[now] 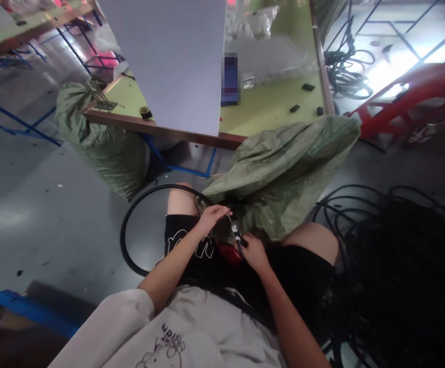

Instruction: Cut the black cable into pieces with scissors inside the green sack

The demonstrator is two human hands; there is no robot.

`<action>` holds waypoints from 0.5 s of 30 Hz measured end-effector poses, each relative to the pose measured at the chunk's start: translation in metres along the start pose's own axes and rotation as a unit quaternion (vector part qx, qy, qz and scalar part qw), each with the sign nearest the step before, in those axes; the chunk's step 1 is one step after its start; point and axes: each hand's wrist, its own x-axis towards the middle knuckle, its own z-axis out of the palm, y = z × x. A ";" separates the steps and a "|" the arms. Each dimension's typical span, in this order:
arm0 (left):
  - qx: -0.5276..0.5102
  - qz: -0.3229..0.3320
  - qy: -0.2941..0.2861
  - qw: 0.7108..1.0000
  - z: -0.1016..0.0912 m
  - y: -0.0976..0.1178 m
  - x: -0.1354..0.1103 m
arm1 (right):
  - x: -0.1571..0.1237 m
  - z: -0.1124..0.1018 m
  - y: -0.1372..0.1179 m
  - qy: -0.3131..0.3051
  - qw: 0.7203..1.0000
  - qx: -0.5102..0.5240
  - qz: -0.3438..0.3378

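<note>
My right hand (253,251) is closed around a slim black piece with white markings (236,232), held over my lap. It looks like the end of a cable, though its exact kind is too small to tell. Just above its metallic tip, the fingers of my left hand (215,216) are pinched together, and what lies between them cannot be made out. A thick black cable (124,225) curves in a wide loop past my left forearm and knee. Beyond both hands, an open green woven sack (283,163) hangs from the table edge between my knees. Something red (230,253) lies below my right hand.
The table (268,115) ahead carries a large white board (180,61), clear plastic bags (268,56) and small black pieces. A full green sack (107,153) stands left. Right are a heap of black cables (406,266) and a red plastic stool (402,99). A blue frame (15,306) sits lower left.
</note>
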 end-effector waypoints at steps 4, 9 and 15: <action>0.077 0.032 -0.006 0.997 0.000 -0.004 0.001 | 0.002 -0.001 0.000 0.010 1.000 0.020 0.004; 0.408 0.144 0.044 0.901 0.001 -0.010 -0.004 | 0.002 -0.006 0.007 0.033 0.995 0.069 0.066; 0.668 0.048 0.067 0.740 0.001 -0.004 -0.012 | 0.002 -0.008 0.013 0.003 0.989 0.093 0.114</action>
